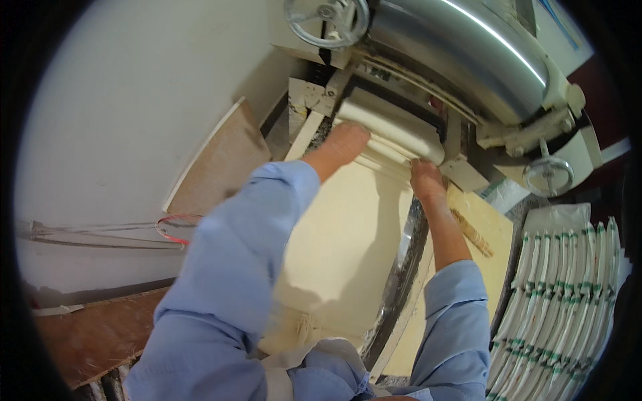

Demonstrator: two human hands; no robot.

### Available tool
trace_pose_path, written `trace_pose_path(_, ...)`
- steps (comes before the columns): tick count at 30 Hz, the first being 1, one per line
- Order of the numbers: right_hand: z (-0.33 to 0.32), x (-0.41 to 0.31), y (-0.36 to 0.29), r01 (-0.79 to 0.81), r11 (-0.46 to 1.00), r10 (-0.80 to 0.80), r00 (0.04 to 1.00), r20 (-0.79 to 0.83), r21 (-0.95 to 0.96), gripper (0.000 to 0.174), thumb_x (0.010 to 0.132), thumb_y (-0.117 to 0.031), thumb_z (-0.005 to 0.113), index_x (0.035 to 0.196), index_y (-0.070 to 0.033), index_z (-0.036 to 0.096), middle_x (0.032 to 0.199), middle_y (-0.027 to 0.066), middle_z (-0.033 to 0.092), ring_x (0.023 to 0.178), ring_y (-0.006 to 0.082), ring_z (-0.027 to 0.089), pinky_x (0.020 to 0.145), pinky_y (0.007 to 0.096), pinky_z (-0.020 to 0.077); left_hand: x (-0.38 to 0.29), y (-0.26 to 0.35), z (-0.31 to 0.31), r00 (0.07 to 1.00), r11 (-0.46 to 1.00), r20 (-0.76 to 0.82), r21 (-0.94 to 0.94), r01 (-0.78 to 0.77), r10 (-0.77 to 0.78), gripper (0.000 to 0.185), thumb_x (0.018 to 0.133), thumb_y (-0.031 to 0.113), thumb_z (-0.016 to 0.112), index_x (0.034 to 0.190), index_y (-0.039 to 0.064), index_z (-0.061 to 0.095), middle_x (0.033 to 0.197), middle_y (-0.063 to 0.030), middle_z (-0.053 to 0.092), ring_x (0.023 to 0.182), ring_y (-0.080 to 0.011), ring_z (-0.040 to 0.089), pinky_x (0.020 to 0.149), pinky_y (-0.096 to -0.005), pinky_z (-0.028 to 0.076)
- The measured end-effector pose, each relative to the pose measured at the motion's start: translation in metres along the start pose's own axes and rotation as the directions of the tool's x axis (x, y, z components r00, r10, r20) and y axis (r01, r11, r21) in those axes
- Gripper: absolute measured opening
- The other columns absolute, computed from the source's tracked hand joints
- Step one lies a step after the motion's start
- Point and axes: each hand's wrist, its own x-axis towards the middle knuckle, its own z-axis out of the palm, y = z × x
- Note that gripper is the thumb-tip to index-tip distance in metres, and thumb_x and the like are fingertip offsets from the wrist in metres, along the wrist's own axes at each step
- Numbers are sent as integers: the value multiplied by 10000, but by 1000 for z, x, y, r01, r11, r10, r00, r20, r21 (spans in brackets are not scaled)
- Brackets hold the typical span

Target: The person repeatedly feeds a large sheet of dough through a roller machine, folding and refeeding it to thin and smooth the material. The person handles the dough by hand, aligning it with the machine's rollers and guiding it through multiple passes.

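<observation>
My left hand (350,141) grips the left side of a pale dough sheet (386,150), which lies in loose folds between my hands. The fingers of my right hand (427,179) are closed on its right side. Just beyond them, a thick rounded fold of dough (393,126) lies below the dough-sheeting machine (391,92). Toward me stretches a smooth, pale sloping surface (346,230); whether it is more dough or the machine's bed, I cannot tell. My fingertips are partly hidden in the folds.
Above stands a large steel drum (461,60), with handwheels (326,11) at both sides. A straw brush (471,233) lies on a yellowish board (496,225) at right. Beyond it are several packed plastic bags (556,290). A board (220,165) leans against the left wall.
</observation>
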Motion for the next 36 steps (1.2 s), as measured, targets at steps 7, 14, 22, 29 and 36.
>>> trace_pose_path(7,-203,-61,-49,266,904,-407,777,481,335,30,694,-60,620,716,-47,604,683,135,606,681,322,600,627,399,479,-83,31,-189,885,832,68,-379,-405,461,191,750,45,500,851,31,662,753,-175,628,740,-338,615,690,-406,490)
trace_pose_path(14,-318,-46,-76,287,837,-503,738,449,466,88,696,-27,673,783,-38,682,690,90,646,568,195,621,535,277,493,-68,75,-329,840,868,297,-360,-341,454,167,754,32,540,861,25,668,737,-156,628,754,-310,613,700,-372,482)
trace_pose_path(22,-355,17,-40,116,993,-119,988,-103,-38,123,791,-99,616,838,-7,684,719,121,631,673,203,618,693,306,500,46,53,-348,966,974,-137,-24,-226,221,156,754,65,563,846,39,686,755,-200,632,747,-327,630,684,-398,492)
trace_pose_path(29,-309,94,-14,-18,893,-187,894,-407,-450,192,818,-126,539,942,-6,624,867,131,579,866,283,584,727,413,469,131,27,-298,910,934,-400,355,43,110,156,772,163,560,828,137,703,846,-124,657,843,-283,624,743,-398,481)
trace_pose_path(36,-248,97,-41,-83,914,-190,776,-602,-396,517,842,-333,549,1261,-67,405,1063,250,525,1015,398,500,858,492,393,155,29,-301,832,920,-553,347,181,45,166,785,236,569,786,119,686,868,-84,647,939,-249,576,803,-409,437)
